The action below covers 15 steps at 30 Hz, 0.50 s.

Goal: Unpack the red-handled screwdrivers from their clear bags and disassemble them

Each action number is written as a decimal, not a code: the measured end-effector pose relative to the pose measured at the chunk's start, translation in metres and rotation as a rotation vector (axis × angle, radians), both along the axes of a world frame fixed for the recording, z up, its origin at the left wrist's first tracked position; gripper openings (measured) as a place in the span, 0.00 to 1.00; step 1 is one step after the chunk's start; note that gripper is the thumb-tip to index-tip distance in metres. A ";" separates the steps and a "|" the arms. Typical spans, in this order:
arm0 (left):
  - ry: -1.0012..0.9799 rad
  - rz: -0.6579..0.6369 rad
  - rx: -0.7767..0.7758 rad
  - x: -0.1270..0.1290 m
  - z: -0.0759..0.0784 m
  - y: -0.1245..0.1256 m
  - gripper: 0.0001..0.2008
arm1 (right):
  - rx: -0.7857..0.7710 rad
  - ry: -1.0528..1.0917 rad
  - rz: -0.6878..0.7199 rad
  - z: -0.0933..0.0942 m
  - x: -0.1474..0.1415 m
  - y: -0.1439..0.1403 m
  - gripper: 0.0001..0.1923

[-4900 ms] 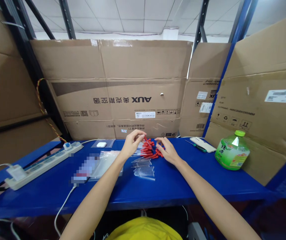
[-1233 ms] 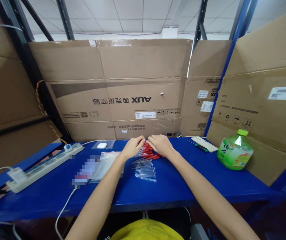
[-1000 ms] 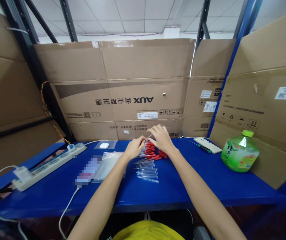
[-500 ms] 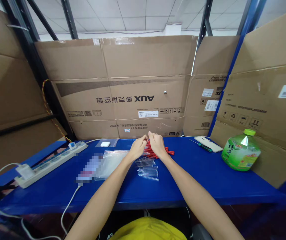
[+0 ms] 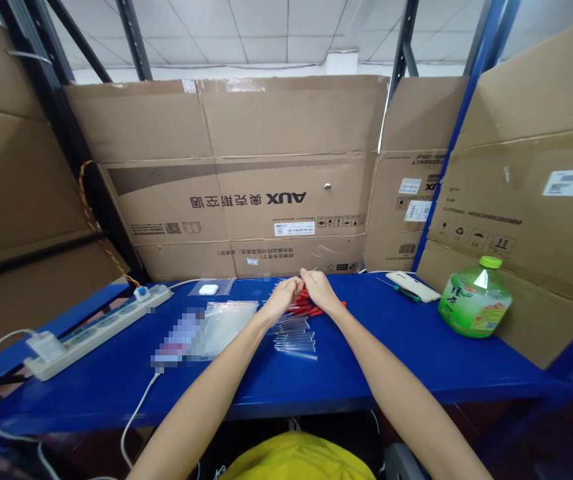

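Over the far middle of the blue table (image 5: 391, 353), my left hand (image 5: 284, 297) and my right hand (image 5: 319, 291) come close together, fingers pinched. A thin sliver shows by the right fingertips, too small to name; whatever the left fingers hold is hidden. Beneath and between both hands lies a pile of red-handled pieces (image 5: 302, 307), partly covered by the right hand. Nearer to me, several thin clear tubes (image 5: 295, 343) lie side by side. Just left of my left forearm rests a stack of clear zip bags (image 5: 229, 327).
A phone (image 5: 179, 337) with a white cable lies left, beside a power strip (image 5: 101, 333). A white case (image 5: 209, 289) sits on a small bag. At right are a screwdriver (image 5: 406, 293), a white flat object (image 5: 419, 285) and a green bottle (image 5: 476, 300). Cardboard (image 5: 246, 127) walls the back.
The two hands stay pinched near each other, with the fingertips shifted slightly and a thin sliver now showing at the right fingers. The whole view has moved a little.
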<state>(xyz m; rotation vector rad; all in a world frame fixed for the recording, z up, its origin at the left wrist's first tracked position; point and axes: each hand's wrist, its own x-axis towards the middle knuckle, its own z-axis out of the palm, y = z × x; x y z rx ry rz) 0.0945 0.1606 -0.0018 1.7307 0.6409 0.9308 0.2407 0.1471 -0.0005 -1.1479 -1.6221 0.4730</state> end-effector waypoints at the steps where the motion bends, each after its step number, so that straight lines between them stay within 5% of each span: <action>1: -0.025 -0.049 -0.097 0.000 0.003 -0.004 0.07 | -0.014 0.032 0.021 0.000 0.004 0.000 0.32; 5: -0.055 -0.222 -0.320 -0.004 0.016 -0.014 0.10 | -0.042 0.127 0.120 0.000 0.014 0.000 0.30; 9: -0.020 -0.229 -0.310 -0.007 0.017 -0.013 0.10 | 0.048 0.126 0.110 0.002 0.013 -0.003 0.30; 12: -0.024 -0.106 -0.139 -0.005 0.010 -0.008 0.08 | 0.105 0.057 -0.051 0.002 0.007 -0.006 0.32; 15: 0.085 0.107 0.191 -0.001 0.002 -0.005 0.07 | 0.026 -0.105 -0.222 -0.002 0.000 -0.006 0.34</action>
